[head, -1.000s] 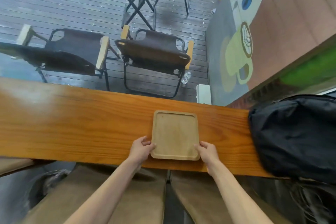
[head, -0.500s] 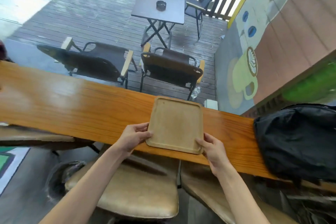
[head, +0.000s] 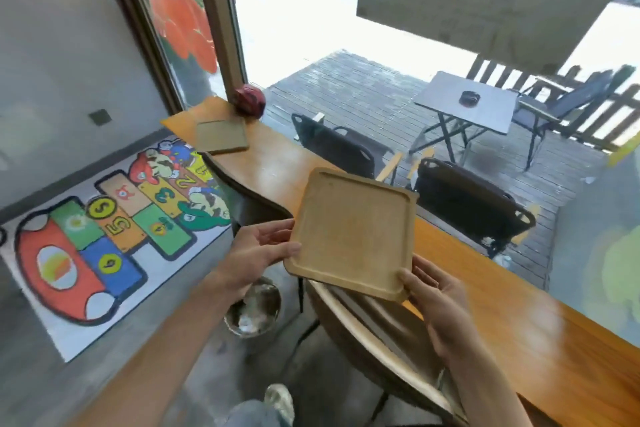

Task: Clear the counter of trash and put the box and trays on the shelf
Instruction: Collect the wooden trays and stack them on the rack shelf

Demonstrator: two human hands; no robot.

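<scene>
Both hands on the wooden tray, up off the desk.

We've got the wooden tray (head: pixel 353 236) in the air, tilted, above the desk's (head: pixel 502 291) near edge. Our left hand (head: pixel 258 253) pinches its left edge, thumb on top, and our right hand (head: pixel 438 298) grips the near right corner. A second tray (head: pixel 221 136) lies flat at the desk's far end, just beside a dark red round thing (head: pixel 249 99) by the window frame. A metal bin (head: pixel 254 307) sits on the floor below.
</scene>
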